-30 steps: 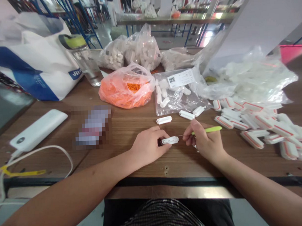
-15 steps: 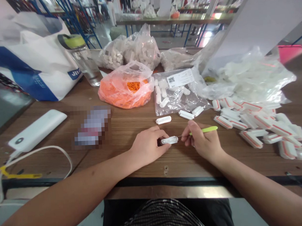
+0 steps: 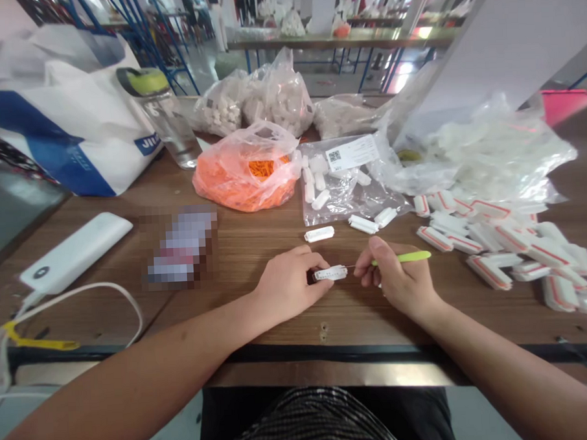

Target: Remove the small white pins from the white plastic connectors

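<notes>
1. White and oblong, the plastic piece (image 3: 330, 273) lies flat on the wooden table (image 3: 256, 247) right in front of the person. The left hand (image 3: 287, 286) pinches its left end between thumb and fingers. Held that low, it looks braced against the wood so it cannot slide.
2. The right hand (image 3: 403, 280) is closed around a green-handled tool (image 3: 406, 257), gripped like a pen. Its thin metal tip reaches leftward to the piece's right end; I cannot tell whether it touches or enters.
3. So the piece sits between the two hands, touching the left and just beside the right.
4. Just beyond it lies a loose white piece (image 3: 319, 234), then an open clear bag (image 3: 343, 179) holding more, near enough to reach.
5. To the right spreads a heap of red-striped pieces (image 3: 498, 237). Behind sits an orange bag (image 3: 247, 173), and far left a white power bank (image 3: 76, 252).
</notes>
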Available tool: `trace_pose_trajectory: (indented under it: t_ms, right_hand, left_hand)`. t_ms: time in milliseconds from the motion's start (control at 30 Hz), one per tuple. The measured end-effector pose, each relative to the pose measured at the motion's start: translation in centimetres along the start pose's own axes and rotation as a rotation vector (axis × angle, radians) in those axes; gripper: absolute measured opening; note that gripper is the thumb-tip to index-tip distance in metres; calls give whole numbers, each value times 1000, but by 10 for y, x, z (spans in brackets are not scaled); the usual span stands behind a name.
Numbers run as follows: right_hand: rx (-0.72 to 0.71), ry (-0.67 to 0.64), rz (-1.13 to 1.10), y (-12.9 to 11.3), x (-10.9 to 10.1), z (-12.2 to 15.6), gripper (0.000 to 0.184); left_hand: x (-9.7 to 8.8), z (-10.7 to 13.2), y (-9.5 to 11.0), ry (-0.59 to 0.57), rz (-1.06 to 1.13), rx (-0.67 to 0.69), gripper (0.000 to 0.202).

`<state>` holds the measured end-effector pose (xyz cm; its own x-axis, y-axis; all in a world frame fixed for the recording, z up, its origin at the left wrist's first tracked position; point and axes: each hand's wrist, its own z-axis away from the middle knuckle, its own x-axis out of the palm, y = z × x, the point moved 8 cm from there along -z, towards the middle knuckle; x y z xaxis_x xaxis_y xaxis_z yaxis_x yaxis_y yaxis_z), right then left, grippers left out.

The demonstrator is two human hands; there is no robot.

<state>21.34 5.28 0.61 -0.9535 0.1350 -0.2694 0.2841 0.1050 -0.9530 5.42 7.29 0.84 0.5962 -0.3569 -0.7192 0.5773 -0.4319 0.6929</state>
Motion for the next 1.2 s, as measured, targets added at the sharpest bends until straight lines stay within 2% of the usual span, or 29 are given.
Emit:
trace_pose_trajectory:
  t_ms: [233,433,833,1200]
  right_hand:
    - [42,-15,17,1,2,-2,54]
    - [124,26,18,7,0,-2,53]
    - [101,54,-56,3,-3,-2,51]
    - [114,43,20,7,0,-3,55]
  left_hand:
    - [0,1,0,-5,-3,-10,14]
    - [0,0,0,-13,-6,-10,15]
    - [0,0,0,-15,-18,-8,14]
    - [0,0,0,-5,-21,-2,14]
